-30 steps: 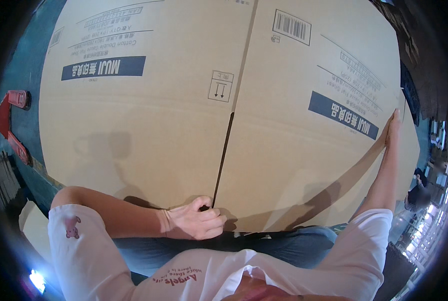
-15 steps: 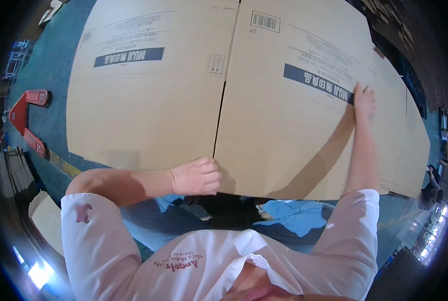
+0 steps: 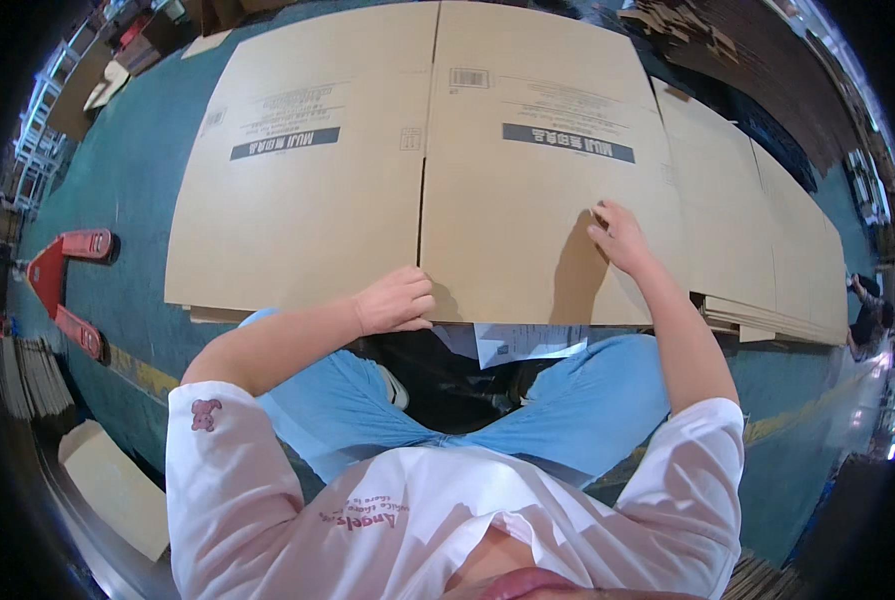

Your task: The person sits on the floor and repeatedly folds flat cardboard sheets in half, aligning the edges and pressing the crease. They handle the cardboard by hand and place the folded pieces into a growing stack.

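A broad flat cardboard box blank point(image 3: 317, 215) lies before me, with printed text, dark blue bars and a slit running up its middle. My left hand point(image 3: 397, 300) is at the blank's near edge beside the slit, fingers curled over the cardboard. Above the right panel is my right hand point(image 3: 619, 238), its thumb and fingers a little apart with nothing between them. The hand's shadow falls on the panel to its left. Under the near edge, a white printed paper point(image 3: 527, 343) shows between my knees.
More flat cardboard point(image 3: 777, 230) is stacked to the right. A red pallet jack point(image 3: 45, 268) stands on the green floor point(image 3: 132, 215) at left. Brown cardboard sheets point(image 3: 757, 60) are piled at far right. A person point(image 3: 867, 315) is at the right rim.
The blank now appears lower and farther from my view, flat over the stack. My right hand has come off the printed bar, back and leftward. My left hand stays by the slit.
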Motion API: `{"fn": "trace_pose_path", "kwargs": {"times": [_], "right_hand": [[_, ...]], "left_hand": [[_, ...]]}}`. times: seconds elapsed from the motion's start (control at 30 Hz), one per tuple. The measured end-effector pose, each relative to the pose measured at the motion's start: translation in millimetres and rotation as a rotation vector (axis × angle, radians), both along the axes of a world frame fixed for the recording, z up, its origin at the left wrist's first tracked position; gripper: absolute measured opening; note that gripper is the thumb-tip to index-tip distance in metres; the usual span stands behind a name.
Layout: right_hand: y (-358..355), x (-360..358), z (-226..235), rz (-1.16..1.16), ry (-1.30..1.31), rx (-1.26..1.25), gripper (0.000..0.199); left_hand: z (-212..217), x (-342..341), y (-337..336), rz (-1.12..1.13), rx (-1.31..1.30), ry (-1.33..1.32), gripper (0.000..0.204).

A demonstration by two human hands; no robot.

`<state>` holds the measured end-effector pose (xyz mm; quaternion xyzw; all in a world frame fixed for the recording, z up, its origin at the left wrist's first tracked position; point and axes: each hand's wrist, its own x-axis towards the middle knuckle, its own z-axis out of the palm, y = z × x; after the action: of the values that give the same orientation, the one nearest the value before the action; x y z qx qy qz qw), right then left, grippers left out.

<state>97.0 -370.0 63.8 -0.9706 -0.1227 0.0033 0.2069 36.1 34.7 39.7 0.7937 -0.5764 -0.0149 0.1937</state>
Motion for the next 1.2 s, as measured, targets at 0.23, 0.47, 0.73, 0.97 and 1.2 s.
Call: {"fn": "trace_pose_path", "kwargs": {"times": [0.23, 0.47, 0.73, 0.97, 1.2], "right_hand": [[-165, -98, -40, -0.539, -0.068, 0.232, 0.029], [-278, -159, -124, -1.098, -0.205, 0.574, 0.038], [-291, -71, -192, -1.438, 0.294, 1.825, 0.046], [-358, -60, -273, -1.518, -0.095, 2.012, 0.029], [-441, -71, -117, -0.903, -0.292, 2.449, 0.014]], "left_hand": [[14, -28, -3, 0.31, -0.059, 0.14, 0.056], [13, -27, -8, 0.312, 0.094, 0.146, 0.062], [20, -20, -11, 0.353, 0.269, 0.215, 0.055], [8, -23, 1, 0.348, 0.247, 0.195, 0.052], [-1, -18, -1, 0.348, 0.145, 0.23, 0.056]]}}
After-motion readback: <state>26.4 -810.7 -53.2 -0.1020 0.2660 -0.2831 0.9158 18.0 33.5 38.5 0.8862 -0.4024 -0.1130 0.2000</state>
